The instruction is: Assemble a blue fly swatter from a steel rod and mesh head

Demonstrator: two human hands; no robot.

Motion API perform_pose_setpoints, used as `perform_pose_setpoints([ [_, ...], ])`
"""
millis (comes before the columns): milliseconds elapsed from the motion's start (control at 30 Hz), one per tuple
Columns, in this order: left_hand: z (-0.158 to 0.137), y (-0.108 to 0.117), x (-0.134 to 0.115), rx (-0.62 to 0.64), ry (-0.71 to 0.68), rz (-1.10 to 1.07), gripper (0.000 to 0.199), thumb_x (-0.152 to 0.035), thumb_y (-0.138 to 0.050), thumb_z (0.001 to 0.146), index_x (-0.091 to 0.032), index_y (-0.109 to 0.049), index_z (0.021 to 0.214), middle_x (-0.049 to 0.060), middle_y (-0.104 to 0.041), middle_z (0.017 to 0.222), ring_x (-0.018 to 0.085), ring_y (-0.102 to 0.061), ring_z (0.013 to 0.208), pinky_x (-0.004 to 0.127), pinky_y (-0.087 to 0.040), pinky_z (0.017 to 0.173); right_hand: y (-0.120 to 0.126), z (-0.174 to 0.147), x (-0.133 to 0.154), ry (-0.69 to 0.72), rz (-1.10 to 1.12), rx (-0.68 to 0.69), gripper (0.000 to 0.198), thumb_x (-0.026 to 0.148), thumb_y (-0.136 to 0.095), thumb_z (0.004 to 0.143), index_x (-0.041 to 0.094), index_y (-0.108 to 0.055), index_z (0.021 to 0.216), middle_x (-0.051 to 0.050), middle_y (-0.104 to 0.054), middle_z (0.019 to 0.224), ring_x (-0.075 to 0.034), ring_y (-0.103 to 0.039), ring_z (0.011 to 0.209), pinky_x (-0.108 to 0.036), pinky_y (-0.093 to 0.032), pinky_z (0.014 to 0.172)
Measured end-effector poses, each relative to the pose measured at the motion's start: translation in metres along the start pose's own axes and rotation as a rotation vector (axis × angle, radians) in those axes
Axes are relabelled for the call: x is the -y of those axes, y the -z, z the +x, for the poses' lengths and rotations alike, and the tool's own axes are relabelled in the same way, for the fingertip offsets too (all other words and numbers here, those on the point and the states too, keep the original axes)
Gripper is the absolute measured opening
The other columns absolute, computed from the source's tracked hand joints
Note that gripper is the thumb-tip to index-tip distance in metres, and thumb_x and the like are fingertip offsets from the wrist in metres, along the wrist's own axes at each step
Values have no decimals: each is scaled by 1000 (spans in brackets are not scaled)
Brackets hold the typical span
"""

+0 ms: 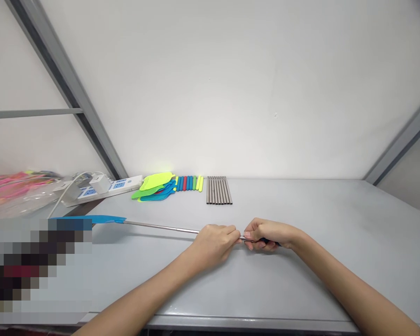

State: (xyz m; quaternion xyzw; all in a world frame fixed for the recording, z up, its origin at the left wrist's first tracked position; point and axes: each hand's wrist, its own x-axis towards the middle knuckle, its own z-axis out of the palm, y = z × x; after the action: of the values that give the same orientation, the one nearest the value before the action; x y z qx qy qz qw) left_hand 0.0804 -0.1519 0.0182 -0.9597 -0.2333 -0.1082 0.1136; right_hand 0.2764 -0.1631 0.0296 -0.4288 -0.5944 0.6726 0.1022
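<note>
Head view: pinching a crosswise metal rod in left grip and right grip, blue flap beyond the left.

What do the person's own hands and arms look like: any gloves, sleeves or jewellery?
The left hand and right hand are ungloved, with no ring visible. The left forearm and right forearm show no sleeve, watch or bracelet within the frame.
</note>
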Motion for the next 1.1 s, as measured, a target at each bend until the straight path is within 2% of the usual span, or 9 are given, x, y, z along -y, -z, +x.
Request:
perform_pose_setpoints([
  [333,2,-2,2,-25,21,-28,23,-27,-28,86,-18,-45,73,-2,-53,67,10,-50,57,24,-26,46,3,-2,4,24,-54,-38,27,35,-42,77,12,-53,67,5,-32,49,-3,-23,38,-18,-15,35],
  [567,3,10,1,-91,30,-122,22,-26,-28,85,-19,-49,85,-1,-54,72,10,-51,61,23,-31,51,13,-19,13,34,-235,-32,37,45,-43,76,12,-59,82,1,-45,58,-4,-34,43,-19,-28,40],
  [700,0,15,12,-118,55,-112,21,-25,-30,85,-20,-50,89,-1,-56,72,10,-51,63,22,-32,54,20,-27,13,31,-297,-70,38,48,-44,75,12,-58,76,2,-42,57,-4,-32,44,-18,-26,40],
  [833,-3,14,22,-135,52,-60,20,-26,-30,85,-20,-49,88,-2,-56,69,9,-50,61,22,-30,52,23,-26,12,54,-252,-95,35,47,-46,74,13,-56,74,4,-35,56,-3,-26,44,-18,-21,39],
  [1100,-7,3,11,-155,-5,21,19,-22,-31,84,-19,-49,85,-2,-53,64,9,-46,52,23,-27,45,27,-17,1,-37,-87,19,33,44,-47,75,12,-54,69,6,-31,49,-2,-19,37,-19,-10,35],
])
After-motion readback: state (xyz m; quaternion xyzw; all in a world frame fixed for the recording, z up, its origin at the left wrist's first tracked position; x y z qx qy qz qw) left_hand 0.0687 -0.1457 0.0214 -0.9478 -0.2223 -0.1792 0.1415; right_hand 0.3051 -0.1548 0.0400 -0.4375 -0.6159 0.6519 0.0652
